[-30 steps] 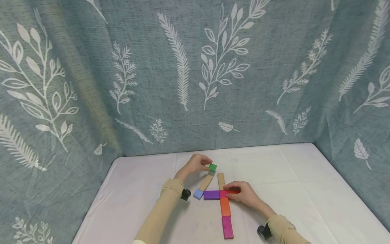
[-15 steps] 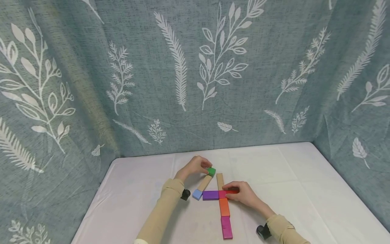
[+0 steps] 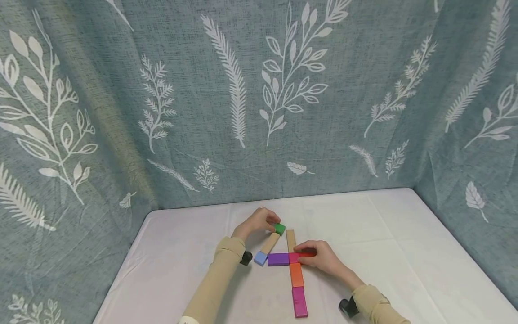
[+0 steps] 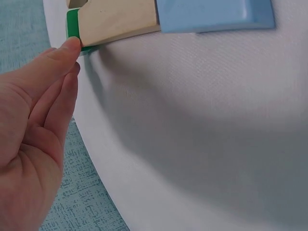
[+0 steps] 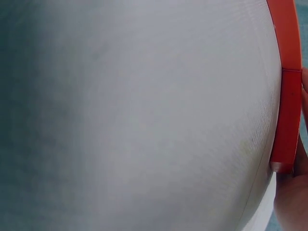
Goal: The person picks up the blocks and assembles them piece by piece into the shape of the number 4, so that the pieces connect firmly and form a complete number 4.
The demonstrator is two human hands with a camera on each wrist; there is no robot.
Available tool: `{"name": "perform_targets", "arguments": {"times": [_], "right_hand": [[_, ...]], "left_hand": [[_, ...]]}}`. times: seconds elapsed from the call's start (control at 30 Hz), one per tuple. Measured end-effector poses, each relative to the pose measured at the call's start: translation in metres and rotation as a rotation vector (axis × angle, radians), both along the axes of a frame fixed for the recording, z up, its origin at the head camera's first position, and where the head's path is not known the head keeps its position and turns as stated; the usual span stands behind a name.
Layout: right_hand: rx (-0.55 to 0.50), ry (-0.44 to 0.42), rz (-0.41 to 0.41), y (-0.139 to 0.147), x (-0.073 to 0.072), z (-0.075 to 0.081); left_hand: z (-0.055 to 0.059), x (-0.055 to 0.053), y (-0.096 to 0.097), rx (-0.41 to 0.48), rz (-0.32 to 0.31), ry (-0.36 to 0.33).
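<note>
Thumb and fingers of my left hand (image 3: 260, 220) pinch a small green block (image 3: 280, 229). It sits at the far end of a slanted plain wooden block (image 3: 270, 243), whose near end meets a light blue block (image 3: 261, 258). In the left wrist view, the thumb lies on the green block's edge, against the wooden block. My right hand (image 3: 327, 261) holds a red block (image 5: 288, 115) between thumb and fingers. That block adjoins a pinkish-red block (image 3: 293, 258) at the centre of a cross, with a purple block (image 3: 278, 259) on its left.
An orange block (image 3: 296, 275) and a magenta block (image 3: 300, 302) extend the row towards me. Another plain wooden block (image 3: 291, 240) points away at the far side. White cloth covers the table (image 3: 376, 225), and a patterned blue-green curtain (image 3: 251, 112) hangs behind and beside it.
My left hand has brought the green block down and nearer, from just beyond the slanted wooden block to its far end. The right hand stays at the red block.
</note>
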State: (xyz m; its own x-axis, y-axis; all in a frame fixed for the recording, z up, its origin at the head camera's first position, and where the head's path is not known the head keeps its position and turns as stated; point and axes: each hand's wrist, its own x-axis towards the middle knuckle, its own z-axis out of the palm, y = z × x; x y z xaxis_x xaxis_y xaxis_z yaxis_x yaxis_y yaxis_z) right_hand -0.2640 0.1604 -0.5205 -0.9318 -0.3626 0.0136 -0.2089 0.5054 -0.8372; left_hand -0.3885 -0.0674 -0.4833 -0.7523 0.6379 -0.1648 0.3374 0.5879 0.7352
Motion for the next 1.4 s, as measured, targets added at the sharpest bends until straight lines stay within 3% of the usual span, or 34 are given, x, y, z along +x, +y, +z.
{"name": "perform_targets", "arguments": {"times": [0.33,0.93,1.4], "right_hand": [[0.005,-0.001,-0.002,-0.001,0.000,-0.002],[-0.002,0.007,-0.003,0.001,-0.002,-0.003],[0.002,0.010,-0.011,-0.001,0.000,-0.001]], "left_hand": [[-0.003,-0.002,-0.002,-0.032,0.000,0.009],[0.003,0.004,0.001,-0.002,-0.004,0.023],[0.001,0.007,0.000,0.014,0.023,0.042]]}}
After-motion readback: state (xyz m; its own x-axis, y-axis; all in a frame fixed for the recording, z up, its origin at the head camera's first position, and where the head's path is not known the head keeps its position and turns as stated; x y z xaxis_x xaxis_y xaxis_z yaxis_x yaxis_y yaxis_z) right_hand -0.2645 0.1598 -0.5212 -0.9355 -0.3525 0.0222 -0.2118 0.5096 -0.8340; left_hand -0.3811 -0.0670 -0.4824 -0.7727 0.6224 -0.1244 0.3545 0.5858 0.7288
